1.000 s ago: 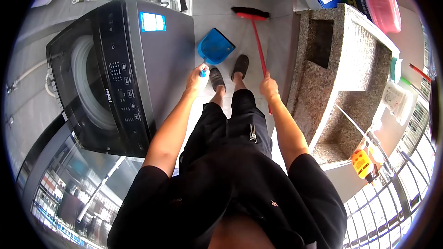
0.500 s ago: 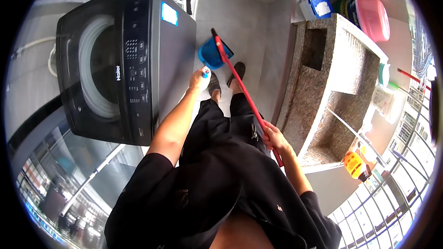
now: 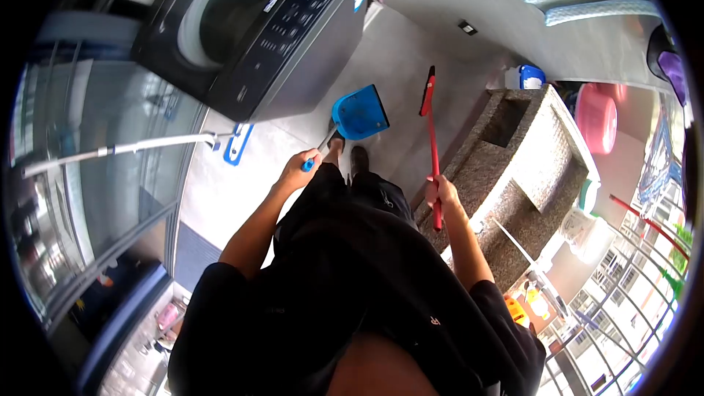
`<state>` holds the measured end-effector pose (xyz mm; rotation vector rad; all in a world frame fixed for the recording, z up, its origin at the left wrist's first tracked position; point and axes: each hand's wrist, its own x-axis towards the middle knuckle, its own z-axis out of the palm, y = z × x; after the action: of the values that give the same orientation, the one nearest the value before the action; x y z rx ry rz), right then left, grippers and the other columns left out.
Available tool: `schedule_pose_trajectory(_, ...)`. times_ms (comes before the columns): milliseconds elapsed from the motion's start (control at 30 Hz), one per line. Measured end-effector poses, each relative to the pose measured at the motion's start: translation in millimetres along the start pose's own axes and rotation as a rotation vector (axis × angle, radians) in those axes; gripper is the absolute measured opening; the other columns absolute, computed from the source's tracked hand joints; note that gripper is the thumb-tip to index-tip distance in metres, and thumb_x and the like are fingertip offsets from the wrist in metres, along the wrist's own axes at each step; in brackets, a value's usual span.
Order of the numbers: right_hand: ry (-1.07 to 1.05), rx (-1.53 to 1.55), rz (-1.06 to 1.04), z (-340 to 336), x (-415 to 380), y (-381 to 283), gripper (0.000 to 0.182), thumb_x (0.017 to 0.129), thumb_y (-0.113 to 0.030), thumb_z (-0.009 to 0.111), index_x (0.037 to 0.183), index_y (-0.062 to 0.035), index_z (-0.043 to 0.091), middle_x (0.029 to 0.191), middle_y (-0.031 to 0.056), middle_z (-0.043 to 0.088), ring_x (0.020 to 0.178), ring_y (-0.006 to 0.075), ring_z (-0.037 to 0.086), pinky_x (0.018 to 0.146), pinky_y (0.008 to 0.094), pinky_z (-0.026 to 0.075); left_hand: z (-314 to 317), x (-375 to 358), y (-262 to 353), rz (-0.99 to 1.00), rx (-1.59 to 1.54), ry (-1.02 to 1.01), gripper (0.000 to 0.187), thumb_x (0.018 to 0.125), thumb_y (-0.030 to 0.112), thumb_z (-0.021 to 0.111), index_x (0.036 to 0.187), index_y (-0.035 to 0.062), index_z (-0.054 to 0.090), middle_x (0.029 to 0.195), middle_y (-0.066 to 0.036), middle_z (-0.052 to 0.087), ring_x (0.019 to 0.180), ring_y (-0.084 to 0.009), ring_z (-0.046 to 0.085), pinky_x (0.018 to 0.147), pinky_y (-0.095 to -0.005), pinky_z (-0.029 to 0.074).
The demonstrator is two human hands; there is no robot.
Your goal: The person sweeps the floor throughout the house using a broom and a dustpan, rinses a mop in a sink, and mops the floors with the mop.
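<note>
My left hand (image 3: 299, 169) is closed around the handle of a blue dustpan (image 3: 361, 112). The pan part lies low over the floor just past my feet, its dark front edge turned to the right. My right hand (image 3: 441, 192) grips the long red handle of a broom (image 3: 433, 132) near its top end. The narrow broom head, red with a black edge, is down by the floor to the right of the dustpan, with a gap between them.
A black washing machine (image 3: 293, 51) stands at the upper left. A flat blue-framed mop (image 3: 238, 144) rests left of my feet. On the right is a speckled stone sink (image 3: 469, 147), with a pink basin (image 3: 595, 119) beyond it and window bars (image 3: 616, 308) below.
My view has turned, and the washing machine sits higher. The broom has swung right, away from the dustpan it overlapped, and the dustpan now shows its wide opening.
</note>
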<state>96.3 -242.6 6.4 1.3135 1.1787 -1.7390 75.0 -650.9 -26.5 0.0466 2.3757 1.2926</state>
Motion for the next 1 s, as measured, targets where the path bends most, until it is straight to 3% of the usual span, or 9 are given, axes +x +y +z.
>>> schedule_pose_trajectory(167,-0.119,0.138,0.151,-8,16,11,0.021,0.096,-0.025,0.043,0.099,-0.0052,0.049,0.054,-0.0049,0.032,0.040,0.0049,0.031,0.034,0.0194,0.028,-3,-122,18,-0.235,-0.236,0.158,0.017,0.091,0.014,0.050,0.080,0.0023,0.054,0.066,-0.008,0.057,0.064,-0.0149,0.060,0.060,-0.0289,0.047)
schedule_pose_trajectory(467,-0.136,-0.213,0.345,42,34,45,0.016,0.093,-0.020,0.049,0.083,-0.0077,0.046,0.053,-0.0054,0.034,0.040,0.0048,0.034,0.033,0.0199,0.029,20,-334,-45,-0.537,-0.593,0.544,0.026,0.098,0.025,0.048,0.083,0.0052,0.056,0.073,-0.001,0.058,0.067,-0.0088,0.059,0.062,-0.0230,0.048)
schedule_pose_trajectory(567,-0.274,-0.521,0.251,56,28,73,0.016,0.092,-0.017,0.051,0.078,-0.0097,0.045,0.053,-0.0034,0.037,0.038,0.0075,0.036,0.033,0.0225,0.030,42,-396,-70,-0.593,-0.659,0.707,0.027,0.098,0.026,0.049,0.083,0.0055,0.056,0.072,-0.001,0.058,0.067,-0.0091,0.059,0.062,-0.0227,0.048)
schedule_pose_trajectory(600,-0.167,-0.641,0.243,70,17,82,0.018,0.091,-0.016,0.052,0.074,-0.0115,0.046,0.052,-0.0021,0.039,0.037,0.0104,0.037,0.033,0.0249,0.031,51,-420,-82,-0.610,-0.693,0.793,0.027,0.098,0.026,0.049,0.082,0.0055,0.056,0.072,-0.001,0.058,0.067,-0.0093,0.059,0.062,-0.0226,0.048)
schedule_pose_trajectory(633,-0.121,-0.786,0.209,69,31,95,0.029,0.091,-0.019,0.049,0.063,-0.0146,0.043,0.049,-0.0029,0.036,0.035,0.0109,0.032,0.032,0.0280,0.022,64,-444,-101,-0.609,-0.759,0.853,0.026,0.098,0.025,0.049,0.083,0.0051,0.056,0.071,-0.001,0.057,0.067,-0.0091,0.059,0.062,-0.0231,0.048)
schedule_pose_trajectory(767,-0.059,-1.304,0.187,133,8,136,0.013,0.092,-0.017,0.053,0.081,-0.0099,0.053,0.052,-0.0018,0.041,0.036,0.0104,0.039,0.032,0.0258,0.025,77,-522,-130,-0.598,-0.813,1.100,0.028,0.098,0.024,0.048,0.082,0.0030,0.056,0.068,-0.002,0.057,0.064,-0.0098,0.057,0.060,-0.0250,0.048)
schedule_pose_trajectory(933,-0.160,-1.581,0.250,263,-53,232,0.014,0.091,-0.022,0.053,0.082,-0.0119,0.051,0.050,-0.0038,0.036,0.037,0.0105,0.038,0.033,0.0250,0.027,98,-617,-170,-0.691,-0.850,1.351,0.030,0.098,0.024,0.047,0.080,0.0017,0.056,0.066,-0.004,0.058,0.061,-0.0120,0.058,0.059,-0.0266,0.049)
schedule_pose_trajectory(967,-0.172,-1.737,0.228,294,-71,256,0.024,0.093,-0.024,0.051,0.071,-0.0136,0.053,0.056,-0.0054,0.044,0.044,0.0082,0.039,0.042,0.0232,0.033,104,-634,-174,-0.707,-0.859,1.425,0.030,0.097,0.025,0.047,0.080,0.0021,0.056,0.066,-0.005,0.059,0.061,-0.0123,0.059,0.059,-0.0267,0.049)
schedule_pose_trajectory(1000,-0.207,-1.785,0.221,328,-88,290,0.020,0.093,-0.024,0.051,0.077,-0.0122,0.055,0.056,-0.0050,0.043,0.043,0.0082,0.038,0.041,0.0235,0.032,98,-660,-183,-0.749,-0.893,1.469,0.030,0.097,0.025,0.047,0.080,0.0020,0.056,0.066,-0.005,0.059,0.062,-0.0124,0.060,0.059,-0.0267,0.049)
